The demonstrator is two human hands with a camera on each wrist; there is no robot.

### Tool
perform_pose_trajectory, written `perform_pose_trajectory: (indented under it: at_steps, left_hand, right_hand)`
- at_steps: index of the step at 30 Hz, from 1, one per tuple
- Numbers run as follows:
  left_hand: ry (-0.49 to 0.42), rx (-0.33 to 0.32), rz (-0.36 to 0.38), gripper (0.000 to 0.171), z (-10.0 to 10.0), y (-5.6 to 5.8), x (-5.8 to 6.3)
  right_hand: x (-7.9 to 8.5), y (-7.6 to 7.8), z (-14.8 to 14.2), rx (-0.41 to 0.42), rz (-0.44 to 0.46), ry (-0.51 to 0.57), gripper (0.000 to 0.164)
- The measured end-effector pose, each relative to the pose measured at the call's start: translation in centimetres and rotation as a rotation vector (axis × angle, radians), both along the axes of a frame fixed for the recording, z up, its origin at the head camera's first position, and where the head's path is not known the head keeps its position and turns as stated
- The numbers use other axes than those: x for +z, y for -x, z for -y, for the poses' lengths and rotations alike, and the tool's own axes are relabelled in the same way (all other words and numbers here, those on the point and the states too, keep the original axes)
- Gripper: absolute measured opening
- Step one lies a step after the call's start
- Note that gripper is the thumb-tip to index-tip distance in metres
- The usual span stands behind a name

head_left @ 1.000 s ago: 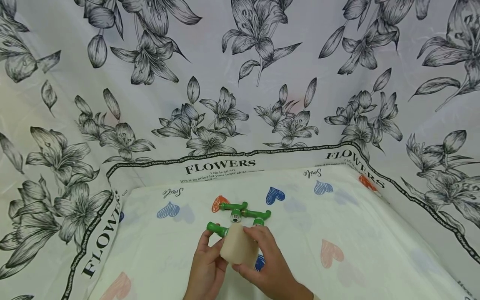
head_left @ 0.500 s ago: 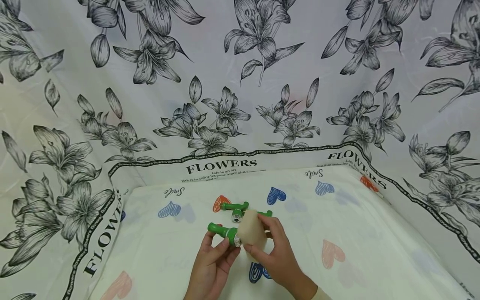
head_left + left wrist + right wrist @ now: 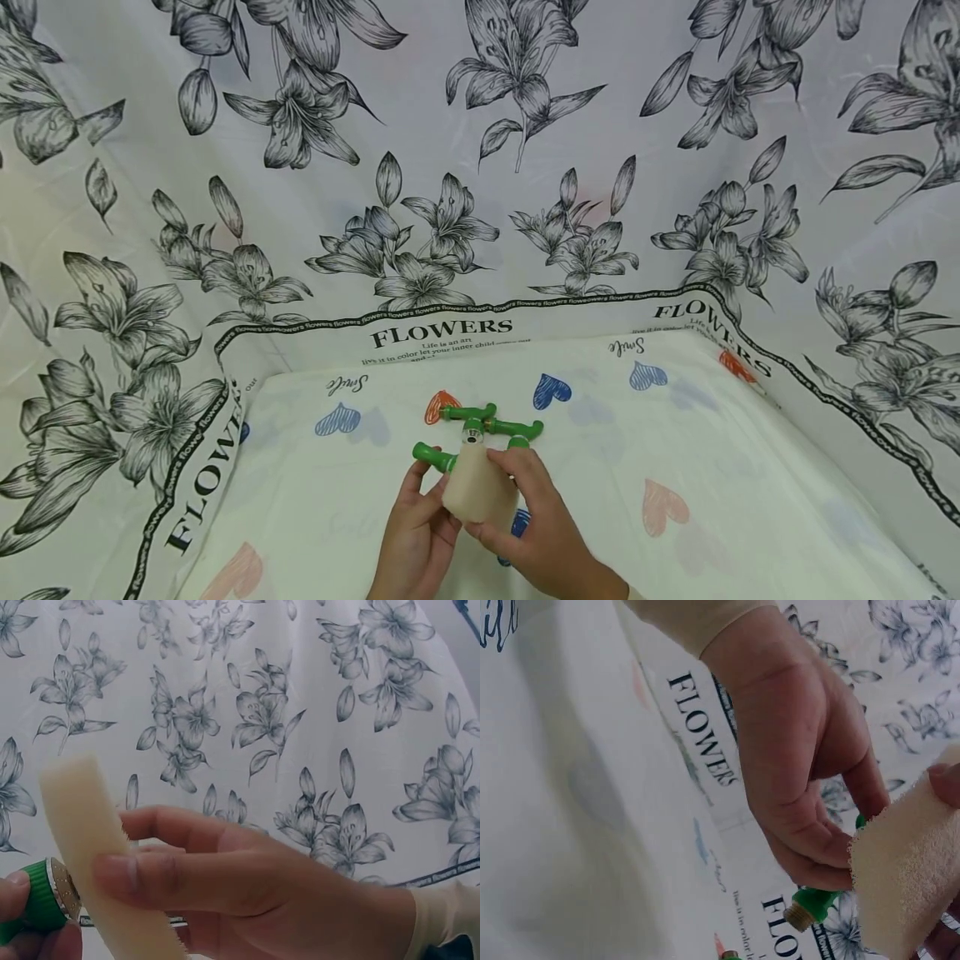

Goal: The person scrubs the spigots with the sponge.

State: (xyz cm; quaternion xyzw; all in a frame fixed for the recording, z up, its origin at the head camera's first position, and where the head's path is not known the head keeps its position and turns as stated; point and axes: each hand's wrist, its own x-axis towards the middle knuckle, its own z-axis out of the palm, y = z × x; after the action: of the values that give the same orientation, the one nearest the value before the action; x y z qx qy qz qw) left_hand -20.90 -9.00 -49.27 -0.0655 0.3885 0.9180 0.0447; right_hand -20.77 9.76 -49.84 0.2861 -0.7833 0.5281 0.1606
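Note:
My left hand (image 3: 416, 525) grips a green tap (image 3: 429, 455), its rounded end pointing to the upper left in the head view. In my right hand (image 3: 543, 533), a beige sponge (image 3: 480, 487) is held against the tap's metal end. The sponge hides that end from above. The left wrist view shows the perforated metal outlet (image 3: 70, 892) facing the sponge, with the right thumb pressed on the sponge. Below the left hand, the right wrist view shows a brass threaded end (image 3: 799, 916) of the tap.
Two more green taps lie just beyond the hands, one at the left (image 3: 467, 412) and one at the right (image 3: 517, 428). Beneath is a white cloth (image 3: 300, 483) printed with hearts. Flower-patterned curtain (image 3: 570, 167) encloses the back and sides.
Half a second ago the sponge stood farther right and up, tilted, with the tap's metal end visible. It has moved back left and down over that end, much as one second ago.

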Motion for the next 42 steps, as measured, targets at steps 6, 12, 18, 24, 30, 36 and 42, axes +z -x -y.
perform_pose_trajectory:
  at_steps: [6, 12, 18, 24, 30, 36, 42]
  left_hand:
    - [0.011, 0.020, 0.001, 0.041, 0.0, 0.0, -0.1]
    - [-0.019, 0.024, 0.009, 0.035, -0.1, -0.1, -0.3]
    - [-0.030, 0.023, 0.045, 0.039, -0.2, -0.1, -0.1]
    - [-0.012, 0.016, 0.091, 0.049, -0.4, -0.3, 0.3]
    - [0.001, 0.002, 0.068, 0.046, -0.4, -0.6, 0.2]
    - [0.018, -0.006, 0.053, 0.047, -0.4, -0.6, 0.3]
    - [0.046, 0.007, 0.030, 0.048, -0.2, -0.4, 0.4]
  right_hand:
    - [0.3, -0.3, 0.1, 0.111, -0.040, 0.012, 0.077]
    - [0.1, -0.2, 0.0, 0.047, -0.071, -0.032, 0.081]
    - [-0.1, 0.4, -0.2, -0.018, -0.053, -0.047, 0.081]
    - [-0.3, 1.5, -1.1, -0.080, 0.031, -0.023, 0.083]
    - [-0.4, 1.9, -1.6, -0.090, 0.067, -0.002, 0.080]
    - [-0.6, 1.5, -1.4, -0.075, 0.097, 0.007, 0.077]
    - [-0.4, 0.6, -0.7, -0.007, 0.020, -0.012, 0.078]
